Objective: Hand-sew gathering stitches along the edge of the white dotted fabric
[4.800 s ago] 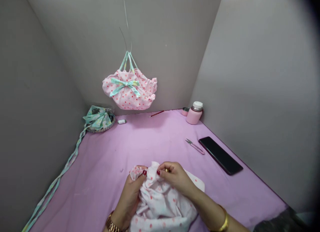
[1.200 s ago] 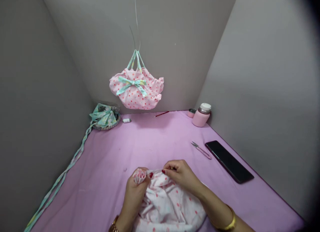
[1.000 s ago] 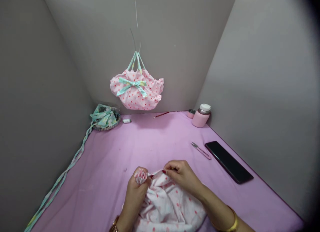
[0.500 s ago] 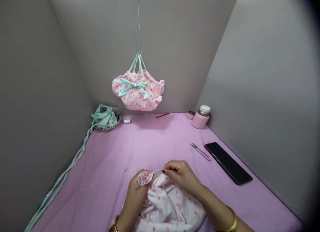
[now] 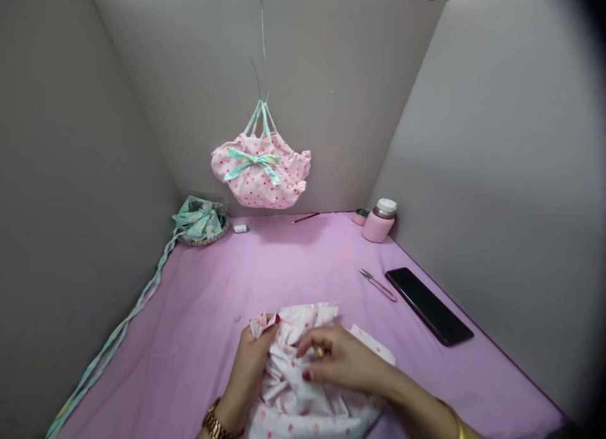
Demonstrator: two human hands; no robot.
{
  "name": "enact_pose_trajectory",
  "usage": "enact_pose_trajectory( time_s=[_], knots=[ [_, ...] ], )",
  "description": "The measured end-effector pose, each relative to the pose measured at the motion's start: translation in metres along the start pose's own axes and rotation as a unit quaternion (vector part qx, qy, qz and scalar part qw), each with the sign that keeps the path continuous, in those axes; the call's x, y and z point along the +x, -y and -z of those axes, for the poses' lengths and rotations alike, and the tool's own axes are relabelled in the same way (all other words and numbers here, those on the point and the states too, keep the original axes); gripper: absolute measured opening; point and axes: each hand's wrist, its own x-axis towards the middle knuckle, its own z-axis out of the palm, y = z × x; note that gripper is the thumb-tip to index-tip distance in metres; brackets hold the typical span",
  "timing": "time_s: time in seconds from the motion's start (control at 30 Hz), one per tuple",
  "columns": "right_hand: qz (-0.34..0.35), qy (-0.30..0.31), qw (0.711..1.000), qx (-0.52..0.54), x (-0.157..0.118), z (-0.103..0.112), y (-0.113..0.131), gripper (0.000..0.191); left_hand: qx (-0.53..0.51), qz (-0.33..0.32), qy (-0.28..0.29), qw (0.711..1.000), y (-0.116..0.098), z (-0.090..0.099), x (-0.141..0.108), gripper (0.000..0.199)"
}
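At the near side, the left hand (image 5: 253, 357) is pinching a gathered edge of white, pink-dotted cloth (image 5: 303, 398), which is lying bunched on the purple tablecloth (image 5: 199, 319). The right hand (image 5: 345, 360) is holding its thumb and forefinger apart over the cloth; contact is hard to tell. To the right, snips (image 5: 377, 285) are lying near a black phone (image 5: 428, 305). At the far right, a pink jar (image 5: 379, 225) is standing upright. A dotted bag-like piece (image 5: 265, 189) with a mint bow (image 5: 254, 161) is hanging at the far wall, and mint fabric (image 5: 196, 219) is resting in a basket (image 5: 208, 239) at the far left.
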Motion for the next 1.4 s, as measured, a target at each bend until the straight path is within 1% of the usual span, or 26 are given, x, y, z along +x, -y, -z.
enact_pose_trajectory(
  time_s=[0.07,0.1,0.13,0.2,0.27,0.33,0.43,0.53,0.63,0.7,0.77,0.83,0.87,0.93,0.97,1.0,1.07,1.1,1.13,1.17,1.23,1.27,1.3,1.33,1.37,1.4],
  knots=[
    [0.053,0.052,0.992,-0.097,-0.009,-0.017,0.005,0.046,-0.003,0.004,0.0,1.0,0.0,0.0,0.001,0.014],
    [0.084,0.074,0.982,-0.152,-0.013,-0.026,0.006,0.049,-0.003,0.007,0.0,1.0,0.0,-0.001,0.002,0.014],
    [0.112,0.092,0.967,-0.207,-0.014,-0.035,0.006,0.047,-0.002,0.01,0.0,1.0,-0.001,-0.002,0.002,0.015],
    [0.141,0.106,0.932,-0.317,-0.015,-0.052,0.002,0.041,0.003,0.014,0.001,1.0,-0.002,-0.004,0.002,0.015],
    [0.133,0.115,0.902,-0.394,-0.012,-0.065,-0.003,0.039,0.01,0.018,0.006,1.0,-0.004,-0.006,0.001,0.016],
    [0.115,0.133,0.894,-0.411,-0.009,-0.069,-0.006,0.032,0.021,0.021,0.011,0.999,-0.006,-0.008,0.0,0.019],
    [0.115,0.12,0.919,-0.358,-0.009,-0.065,-0.004,0.01,0.038,0.025,0.019,0.999,-0.01,-0.011,-0.001,0.023],
    [0.123,0.105,0.948,-0.275,-0.011,-0.057,0.001,0.002,0.055,0.024,0.027,0.998,-0.018,-0.015,-0.004,0.024],
    [0.114,0.154,0.97,-0.147,-0.014,-0.058,0.004,0.003,0.068,0.02,0.039,0.997,-0.031,-0.02,-0.012,0.02],
    [0.118,0.202,0.97,-0.061,-0.016,-0.065,0.004,0.007,0.083,0.014,0.052,0.995,-0.038,-0.019,-0.018,0.017],
    [0.131,0.233,0.963,-0.022,-0.016,-0.072,0.005,0.015,0.112,0.004,0.059,0.992,-0.04,-0.015,-0.023,0.017],
    [0.126,0.233,0.964,0.009,-0.015,-0.073,0.006,0.025,0.131,-0.008,0.03,0.991,-0.034,-0.007,-0.023,0.017],
    [0.11,0.216,0.97,0.036,-0.014,-0.068,0.008,0.03,0.134,-0.008,0.015,0.991,-0.03,-0.003,-0.022,0.018],
    [0.058,0.135,0.983,0.111,-0.011,-0.047,0.012,0.037,0.13,-0.012,-0.014,0.991,-0.019,0.005,-0.02,0.018],
    [0.031,0.069,0.987,0.14,-0.008,-0.03,0.015,0.031,0.126,-0.012,-0.025,0.992,-0.015,0.007,-0.02,0.019],
    [0.017,-0.012,0.986,0.165,-0.005,-0.01,0.018,0.023,0.122,-0.013,-0.033,0.992,-0.011,0.009,-0.019,0.02],
    [0.032,-0.169,0.972,0.159,0.003,0.042,0.026,0.019,0.113,-0.012,-0.045,0.992,-0.007,0.011,-0.02,0.023],
    [0.052,-0.247,0.959,0.128,0.007,0.07,0.03,0.016,0.109,-0.01,-0.048,0.993,-0.006,0.011,-0.021,0.024],
    [0.076,-0.344,0.93,0.101,0.011,0.1,0.036,0.012,0.105,-0.008,-0.051,0.993,-0.006,0.011,-0.021,0.025],
    [0.097,-0.441,0.889,0.077,0.014,0.129,0.042,0.008,0.102,-0.006,-0.054,0.993,-0.006,0.011,-0.022,0.026],
    [0.129,-0.544,0.827,0.061,0.017,0.184,0.057,0.007,0.095,-0.002,-0.057,0.994,-0.006,0.01,-0.022,0.027],
    [0.144,-0.59,0.793,0.049,0.018,0.209,0.065,0.009,0.092,-0.001,-0.058,0.994,-0.006,0.011,-0.022,0.027],
    [0.15,-0.6,0.785,0.036,0.02,0.23,0.072,0.012,0.09,-0.001,-0.06,0.994,-0.005,0.011,-0.022,0.026],
    [0.166,-0.614,0.772,-0.014,0.021,0.247,0.078,0.019,0.089,0.001,-0.06,0.994,-0.004,0.011,-0.022,0.026],
    [0.173,-0.602,0.779,-0.039,0.024,0.259,0.082,0.028,0.087,0.002,-0.06,0.994,-0.004,0.012,-0.022,0.025],
    [0.172,-0.557,0.809,-0.072,0.028,0.266,0.084,0.039,0.085,0.003,-0.059,0.995,-0.003,0.013,-0.022,0.024]
  ],
)
